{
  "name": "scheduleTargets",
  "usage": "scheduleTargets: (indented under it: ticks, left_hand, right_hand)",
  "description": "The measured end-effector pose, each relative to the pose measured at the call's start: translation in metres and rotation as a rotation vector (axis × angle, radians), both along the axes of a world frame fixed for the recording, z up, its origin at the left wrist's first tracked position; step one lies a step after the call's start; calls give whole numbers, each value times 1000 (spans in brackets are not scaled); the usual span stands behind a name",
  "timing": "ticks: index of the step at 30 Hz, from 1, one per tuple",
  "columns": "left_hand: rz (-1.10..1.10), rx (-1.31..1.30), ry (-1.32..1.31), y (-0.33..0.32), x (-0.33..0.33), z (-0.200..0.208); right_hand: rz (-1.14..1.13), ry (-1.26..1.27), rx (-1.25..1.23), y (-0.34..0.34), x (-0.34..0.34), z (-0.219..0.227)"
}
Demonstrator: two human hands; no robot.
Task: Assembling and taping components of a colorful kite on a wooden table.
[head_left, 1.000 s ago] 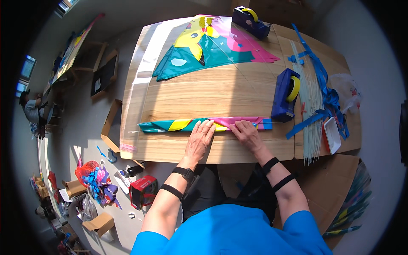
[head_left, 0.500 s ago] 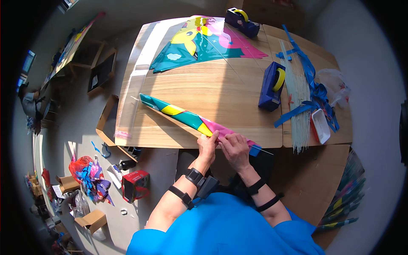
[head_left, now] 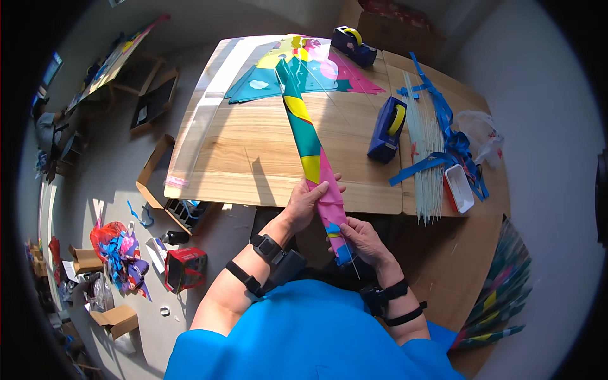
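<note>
A rolled-up kite (head_left: 305,136) in green, yellow and pink slants upward over the table's near edge, a thin rod poking out of its lower end. My left hand (head_left: 305,204) grips it around the pink middle, thumb on top. Lower down, near the blue tip, my right hand (head_left: 364,240) pinches the roll; some of its fingers are hidden behind it. Beyond the roll's far end, flat green, yellow and pink kite sheets (head_left: 253,88) lie on the wooden table (head_left: 228,155).
Two tape dispensers (head_left: 385,134) with yellow tape stand on the table. To the right lie thin white rods (head_left: 421,152), blue ribbon (head_left: 441,104), a white tray (head_left: 461,190) and a clear bag (head_left: 476,130). Several rolled kites (head_left: 497,301) rest at lower right; open boxes (head_left: 114,320) sit on the floor.
The rolled kite has swung from lying across the table to pointing away from me, lifted up. My right hand has moved down toward its blue end; my left hand has shifted its grip.
</note>
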State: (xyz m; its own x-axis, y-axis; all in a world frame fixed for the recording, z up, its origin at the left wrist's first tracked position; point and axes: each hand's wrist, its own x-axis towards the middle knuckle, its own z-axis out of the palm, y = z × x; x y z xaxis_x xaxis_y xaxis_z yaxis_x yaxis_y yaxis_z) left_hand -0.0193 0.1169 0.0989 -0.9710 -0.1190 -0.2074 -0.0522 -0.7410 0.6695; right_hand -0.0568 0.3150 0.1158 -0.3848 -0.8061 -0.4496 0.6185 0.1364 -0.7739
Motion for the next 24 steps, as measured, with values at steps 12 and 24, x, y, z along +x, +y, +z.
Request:
scheduleTargets:
  ticks: [12, 24]
  left_hand:
    - [-7, -114, 96, -39, -11, 40]
    - [-34, -154, 75, -30, 1, 37]
  right_hand:
    - [-78, 72, 96, 43, 27, -19]
    - [-17, 51, 46, -22, 35, 19]
